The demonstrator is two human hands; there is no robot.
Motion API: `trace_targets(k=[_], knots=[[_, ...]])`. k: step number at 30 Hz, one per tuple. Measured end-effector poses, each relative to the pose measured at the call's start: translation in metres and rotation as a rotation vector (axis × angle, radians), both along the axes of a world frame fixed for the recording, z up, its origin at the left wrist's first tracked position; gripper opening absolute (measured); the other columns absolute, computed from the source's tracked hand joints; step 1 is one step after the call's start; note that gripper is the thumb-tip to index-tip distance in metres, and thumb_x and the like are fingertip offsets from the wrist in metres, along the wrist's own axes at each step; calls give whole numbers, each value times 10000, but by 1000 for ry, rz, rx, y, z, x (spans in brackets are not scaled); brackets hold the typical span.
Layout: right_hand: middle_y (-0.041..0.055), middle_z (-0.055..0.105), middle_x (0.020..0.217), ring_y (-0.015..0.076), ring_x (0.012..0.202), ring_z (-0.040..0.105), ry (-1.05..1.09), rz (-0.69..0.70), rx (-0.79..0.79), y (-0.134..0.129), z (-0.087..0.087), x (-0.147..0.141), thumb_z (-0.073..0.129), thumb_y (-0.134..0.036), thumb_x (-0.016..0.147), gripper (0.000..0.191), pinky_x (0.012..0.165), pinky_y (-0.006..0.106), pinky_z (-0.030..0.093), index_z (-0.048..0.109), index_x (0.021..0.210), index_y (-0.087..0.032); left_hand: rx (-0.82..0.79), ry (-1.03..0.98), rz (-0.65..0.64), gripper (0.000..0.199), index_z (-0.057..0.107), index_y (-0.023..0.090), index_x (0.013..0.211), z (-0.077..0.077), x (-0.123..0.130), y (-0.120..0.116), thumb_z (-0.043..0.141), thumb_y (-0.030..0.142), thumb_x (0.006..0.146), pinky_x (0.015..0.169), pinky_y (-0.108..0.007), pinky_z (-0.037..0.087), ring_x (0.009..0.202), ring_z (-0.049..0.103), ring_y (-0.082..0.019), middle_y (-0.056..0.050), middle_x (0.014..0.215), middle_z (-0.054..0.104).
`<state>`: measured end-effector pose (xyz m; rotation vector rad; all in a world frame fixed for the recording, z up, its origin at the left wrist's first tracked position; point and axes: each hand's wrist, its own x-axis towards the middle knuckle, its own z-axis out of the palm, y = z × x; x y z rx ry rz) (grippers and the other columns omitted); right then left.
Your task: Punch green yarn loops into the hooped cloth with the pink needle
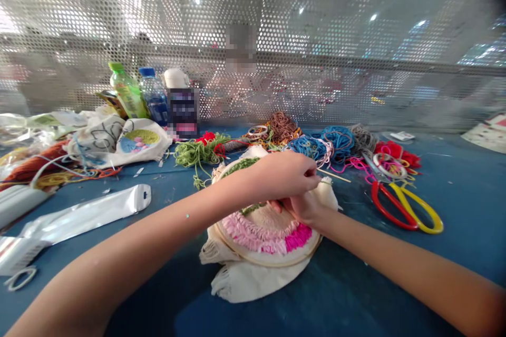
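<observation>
An embroidery hoop (253, 261) with cream cloth lies on the blue table. Light pink loops, a bright magenta patch and green stitching cover parts of the cloth. My left hand (292, 172) reaches across above the hoop, its fingers curled closed; whatever is in them is hidden. Below it, my right hand (301, 207) rests over the right side of the cloth, with bent fingertips showing beside the bare weave. The left hand covers part of the right, and what the right fingers grip cannot be made out. Loose cloth with a frayed edge (259, 281) hangs out below the hoop.
Red-and-yellow-handled scissors (395, 213) lie at right. Yarn heaps, including green (197, 154), brown (282, 127) and blue (338, 142), line the back before a perforated metal screen (356, 52). Bottles (128, 92), a finished-looking floral piece (139, 140) and plastic packaging (95, 213) lie left.
</observation>
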<state>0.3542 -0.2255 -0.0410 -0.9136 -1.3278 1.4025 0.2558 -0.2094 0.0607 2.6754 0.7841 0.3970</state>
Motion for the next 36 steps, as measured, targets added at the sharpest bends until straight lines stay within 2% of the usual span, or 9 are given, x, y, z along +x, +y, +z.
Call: trace_targets(k=[5,12,16,18,20,22,25,32,36], knots=[[22,579,510,100,367,425,-55,36,-23,-4,7,-1,586,-548,687,375,377,254,307,598,602,-182,-46,-151,2,282,646,182,770,-1,-3,9,485,361,917,592,-262,402,670,607,-140,-2,722,697],[-9,502,447,107,404,436,-99,44,-6,-5,-1,3,573,-442,782,321,404,255,303,592,578,-195,-153,-315,-42,268,645,180,767,12,0,-5,503,326,940,594,-229,422,648,629,-117,14,699,711],[-29,446,406,96,384,387,-122,46,9,-5,-2,4,554,-422,785,306,397,247,283,552,567,-207,202,-29,113,375,676,183,993,11,-10,-12,441,472,955,615,-300,439,750,676,-214,-56,844,745],[-26,491,437,81,361,377,-116,63,5,-7,4,4,542,-391,753,254,386,239,267,573,594,-195,440,108,227,381,664,162,994,7,-31,-13,400,436,970,655,-339,447,835,689,-269,-99,891,745],[-14,567,525,67,362,407,-97,89,1,-10,12,4,548,-330,716,181,384,226,268,599,633,-177,508,234,352,385,662,168,902,2,-62,-15,348,377,980,596,-340,424,806,698,-296,-115,877,736],[-19,578,553,59,372,429,-85,106,-4,-14,19,5,551,-283,704,142,389,212,276,605,643,-167,362,460,529,459,676,162,856,-5,-98,-18,315,421,968,533,-352,382,711,693,-347,-145,739,713],[-46,505,462,61,374,421,-109,129,-22,-17,23,9,543,-271,740,156,402,199,274,616,655,-162,96,573,580,606,651,182,667,-19,-140,-28,261,549,951,488,-336,351,621,680,-338,-155,668,698],[-46,517,474,53,358,396,-74,105,-20,-15,18,13,550,-265,733,147,390,203,252,615,650,-162,-822,84,649,493,529,210,757,-52,-154,-38,403,672,870,316,-211,302,250,405,-95,22,470,636],[-33,553,524,55,365,413,-92,108,-21,-14,17,13,549,-253,742,144,391,208,250,628,665,-159,-1041,-113,589,405,496,200,773,-61,-144,-37,448,586,886,278,-173,150,231,306,-51,25,476,640]])
